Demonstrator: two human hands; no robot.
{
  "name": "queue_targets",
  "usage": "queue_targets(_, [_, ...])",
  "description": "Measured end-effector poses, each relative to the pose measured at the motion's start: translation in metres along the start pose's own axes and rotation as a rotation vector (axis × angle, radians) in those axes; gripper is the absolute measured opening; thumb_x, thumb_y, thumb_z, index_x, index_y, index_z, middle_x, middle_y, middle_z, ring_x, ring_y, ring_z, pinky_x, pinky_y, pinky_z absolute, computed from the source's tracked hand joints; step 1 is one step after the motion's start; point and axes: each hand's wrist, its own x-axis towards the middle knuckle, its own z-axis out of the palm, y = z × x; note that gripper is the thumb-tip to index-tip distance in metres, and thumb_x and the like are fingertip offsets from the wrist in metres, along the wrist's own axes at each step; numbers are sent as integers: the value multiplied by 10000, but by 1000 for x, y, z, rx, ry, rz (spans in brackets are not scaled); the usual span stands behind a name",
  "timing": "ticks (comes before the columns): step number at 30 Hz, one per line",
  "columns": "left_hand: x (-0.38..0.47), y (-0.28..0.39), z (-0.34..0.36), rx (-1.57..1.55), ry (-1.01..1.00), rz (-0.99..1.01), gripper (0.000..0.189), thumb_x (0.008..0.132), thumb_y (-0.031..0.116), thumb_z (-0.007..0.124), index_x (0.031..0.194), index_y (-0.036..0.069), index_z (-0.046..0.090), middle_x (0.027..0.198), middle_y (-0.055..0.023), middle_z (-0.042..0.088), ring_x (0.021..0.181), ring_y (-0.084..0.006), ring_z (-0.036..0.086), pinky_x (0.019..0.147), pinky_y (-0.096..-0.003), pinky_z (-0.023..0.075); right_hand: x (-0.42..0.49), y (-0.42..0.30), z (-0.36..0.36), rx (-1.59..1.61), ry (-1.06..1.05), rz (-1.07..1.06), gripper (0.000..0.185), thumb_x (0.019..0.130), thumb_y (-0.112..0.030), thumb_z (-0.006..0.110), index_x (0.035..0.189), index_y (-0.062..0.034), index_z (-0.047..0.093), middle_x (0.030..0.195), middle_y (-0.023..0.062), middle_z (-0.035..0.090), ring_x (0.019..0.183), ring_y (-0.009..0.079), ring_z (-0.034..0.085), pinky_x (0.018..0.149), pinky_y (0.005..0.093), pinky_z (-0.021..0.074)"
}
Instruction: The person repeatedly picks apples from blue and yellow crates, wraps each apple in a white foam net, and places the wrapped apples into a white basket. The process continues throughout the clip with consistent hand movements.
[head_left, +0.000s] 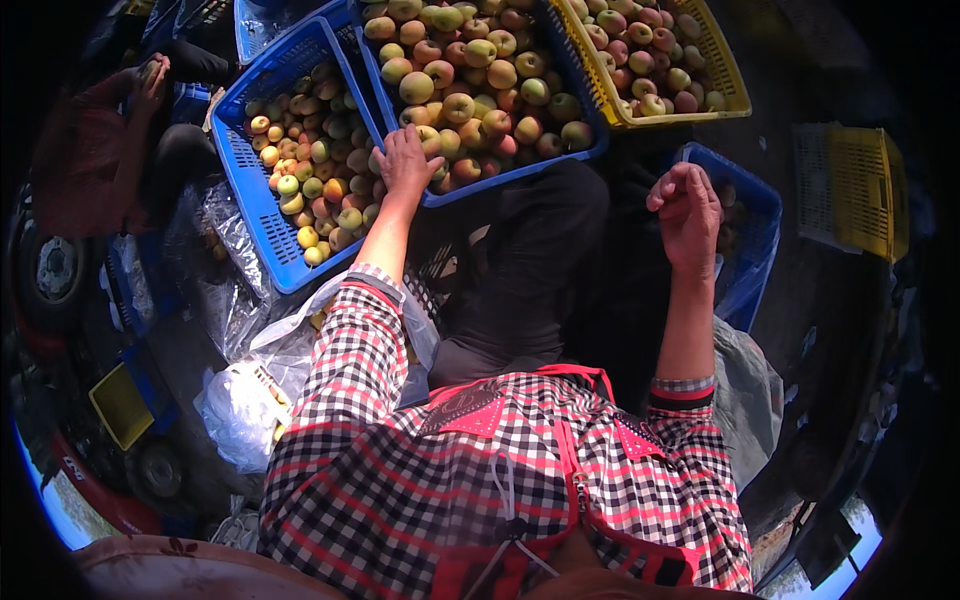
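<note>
My left hand (407, 159) reaches over the adjoining rims of two blue plastic crates, thumb apart, fingertips beside an apple (427, 140). No fruit shows in its grasp. The large blue crate (506, 175) ahead is heaped with red-green apples. To its left, the other blue crate (279, 247) holds smaller apples (311, 187), several yellowish. My right hand (684, 214) is raised with its fingers curled in, and nothing shows in it. Behind that hand is a third blue crate (761, 225), with a few apples in shadow and clear plastic on it.
A yellow crate of apples (739, 105) stands at the far right. Another yellow crate (870, 187) is beyond my right hand. At the left, another person (97, 157) sits holding a round thing. Clear plastic bags (240, 420) lie by my left arm. A wheel (56, 266) is at the left edge.
</note>
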Motion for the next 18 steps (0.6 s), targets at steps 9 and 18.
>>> queue_targets(9, [18, 7, -14, 123, -134, 76, 686, 724, 374, 856, 1282, 100, 566, 1189, -86, 628, 1173, -293, 553, 1013, -538, 398, -2, 17, -6, 163, -17, 167, 243, 1037, -277, 536, 1066, -52, 624, 864, 42, 610, 768, 155, 587, 696, 292, 493])
queue_targets(18, [-9, 54, -90, -2277, -551, -214, 748, 913, 532, 655, 1391, -10, 462, 1236, -270, 625, 987, -342, 701, 955, -507, 553, 21, 42, -4, 100, -48, 258, 244, 1042, -263, 539, 1067, -38, 629, 831, 32, 642, 733, 137, 635, 671, 269, 521])
